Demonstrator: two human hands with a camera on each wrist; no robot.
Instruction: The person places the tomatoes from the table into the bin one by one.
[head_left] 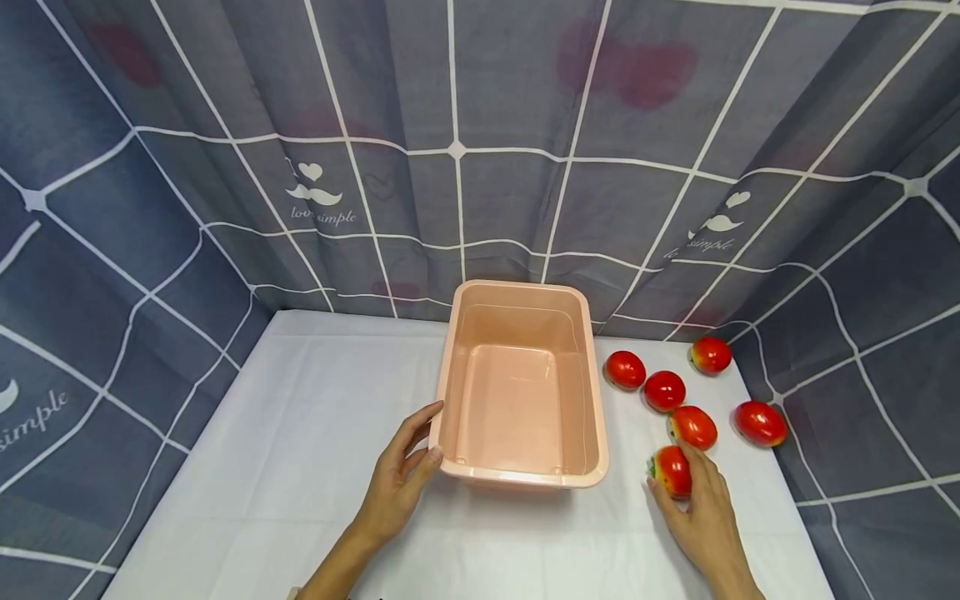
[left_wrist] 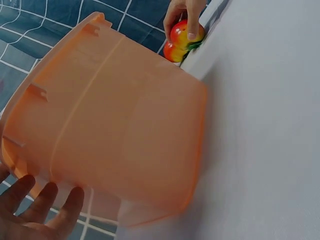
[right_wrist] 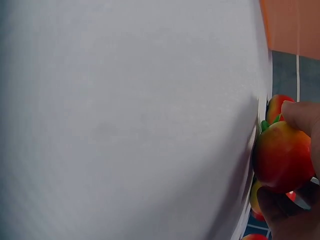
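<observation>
A peach-coloured plastic basin (head_left: 517, 479) stands on a white-covered table. My left hand (head_left: 397, 483) is at its near left side, thumb and forefinger tips touching the rim; in the left wrist view, the other fingers (left_wrist: 70, 210) are spread beside the outer wall. Right of the basin, my right hand (head_left: 701, 508) grips a red tomato (head_left: 672, 472) with yellow patches and a green stalk. The right wrist view has this tomato (right_wrist: 282, 157) between thumb and fingers. Just beyond it lies a second tomato (head_left: 693, 427), near the fingertips.
More red tomatoes lie right of the basin: one close to its rim (head_left: 625, 370), one beside that (head_left: 664, 391), one at the back (head_left: 710, 356) and one by the right edge (head_left: 760, 423). A grey checked curtain (head_left: 510, 200) encloses the table (head_left: 300, 433) at the back and sides.
</observation>
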